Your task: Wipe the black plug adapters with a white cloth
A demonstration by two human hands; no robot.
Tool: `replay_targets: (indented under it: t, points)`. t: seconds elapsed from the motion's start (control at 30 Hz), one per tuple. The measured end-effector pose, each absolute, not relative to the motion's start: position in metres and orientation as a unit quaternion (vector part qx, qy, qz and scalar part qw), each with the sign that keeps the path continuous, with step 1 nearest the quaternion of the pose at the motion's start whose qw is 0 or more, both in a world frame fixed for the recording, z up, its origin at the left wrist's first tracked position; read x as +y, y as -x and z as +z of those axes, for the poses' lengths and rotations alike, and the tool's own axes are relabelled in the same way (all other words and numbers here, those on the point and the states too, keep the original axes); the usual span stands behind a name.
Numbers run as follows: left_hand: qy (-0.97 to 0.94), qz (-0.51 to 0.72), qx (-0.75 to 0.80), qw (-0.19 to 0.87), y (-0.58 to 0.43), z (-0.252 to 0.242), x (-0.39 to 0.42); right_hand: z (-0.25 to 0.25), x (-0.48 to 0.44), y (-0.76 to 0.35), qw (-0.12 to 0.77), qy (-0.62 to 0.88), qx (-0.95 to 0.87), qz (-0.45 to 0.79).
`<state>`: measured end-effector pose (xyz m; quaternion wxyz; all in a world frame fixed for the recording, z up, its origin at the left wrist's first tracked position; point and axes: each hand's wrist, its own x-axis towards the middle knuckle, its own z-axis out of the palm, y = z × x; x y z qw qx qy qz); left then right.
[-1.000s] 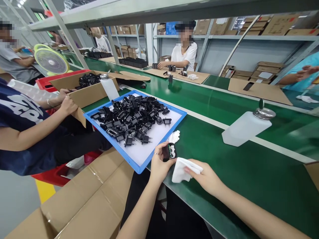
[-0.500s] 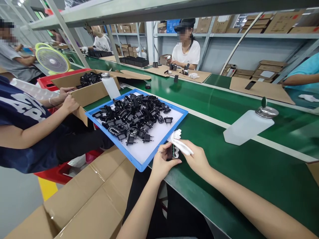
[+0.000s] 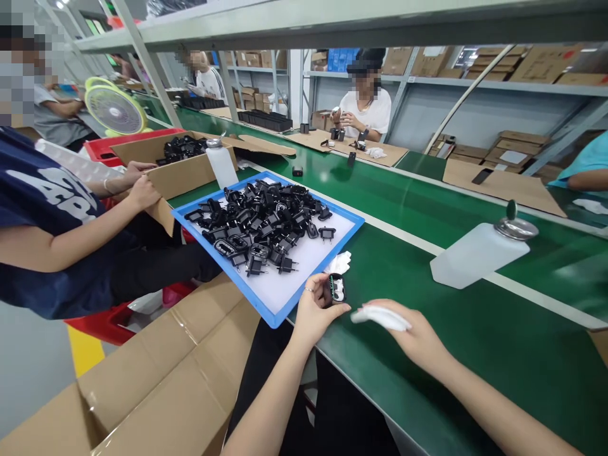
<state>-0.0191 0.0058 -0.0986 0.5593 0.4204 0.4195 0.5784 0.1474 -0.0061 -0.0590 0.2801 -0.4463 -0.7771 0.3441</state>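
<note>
My left hand (image 3: 316, 311) pinches a small black plug part (image 3: 335, 289) upright at the near corner of the blue tray (image 3: 311, 284). Just to its right, my right hand (image 3: 411, 332) holds a folded white cloth (image 3: 380, 315) a short way off the part. The tray carries a heap of several black plug parts (image 3: 263, 221) on a white liner. Another crumpled white cloth (image 3: 341, 262) lies on the green belt (image 3: 451, 329) beside the tray.
A white dispenser bottle (image 3: 477, 252) with a metal top stands on the belt to the right. A second bottle (image 3: 222, 163) stands behind the tray. A person in a dark shirt (image 3: 52, 215) sits at left, hands on a cardboard box (image 3: 183, 174). An open carton (image 3: 156, 386) is below.
My right hand brought the cloth up against the plug part, then drew it away to the right and down. My left hand kept holding the part in place.
</note>
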Motion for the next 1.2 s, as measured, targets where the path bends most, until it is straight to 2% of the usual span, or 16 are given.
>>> replay_targets:
  t: [0.1,0.2,0.27,0.37,0.43,0.53,0.63,0.73,0.87,1.03,1.2]
  points:
    - [-0.517,0.517,0.506,0.458,0.017,-0.094,-0.002,-0.046,0.017,-0.155,0.179,0.518,-0.688,0.476]
    - [-0.574,0.453,0.578,0.362,0.014,-0.089,-0.009,-0.034,0.040,-0.158,0.039,0.498,-0.677,0.540]
    - [-0.571,0.421,0.611,0.351,0.013,-0.088,-0.013,-0.026,0.054,-0.157,-0.038,0.491,-0.724,0.482]
    - [-0.545,0.393,0.636,0.379,0.015,-0.087,-0.018,-0.018,0.072,-0.148,-0.094,0.521,-0.795,0.298]
    - [-0.541,0.404,0.619,0.400,0.018,-0.088,-0.022,-0.016,0.087,-0.136,-0.061,0.535,-0.818,0.204]
    - [-0.553,0.424,0.580,0.422,0.026,-0.092,-0.029,-0.018,0.112,-0.110,0.041,0.541,-0.833,0.108]
    - [-0.550,0.440,0.571,0.421,0.033,-0.099,-0.034,-0.027,0.133,-0.081,0.068,0.526,-0.847,0.048]
    - [-0.556,0.457,0.565,0.402,0.036,-0.105,-0.035,-0.040,0.142,-0.060,0.045,0.501,-0.863,0.047]
    - [-0.591,0.422,0.584,0.363,0.035,-0.104,-0.033,-0.050,0.149,-0.051,0.038,0.497,-0.865,0.050]
    - [-0.636,0.383,0.589,0.319,0.033,-0.099,-0.028,-0.045,0.151,-0.060,0.082,0.525,-0.845,0.056]
    - [-0.640,0.399,0.582,0.306,0.035,-0.101,-0.028,-0.022,0.102,-0.080,0.149,0.509,-0.843,0.089]
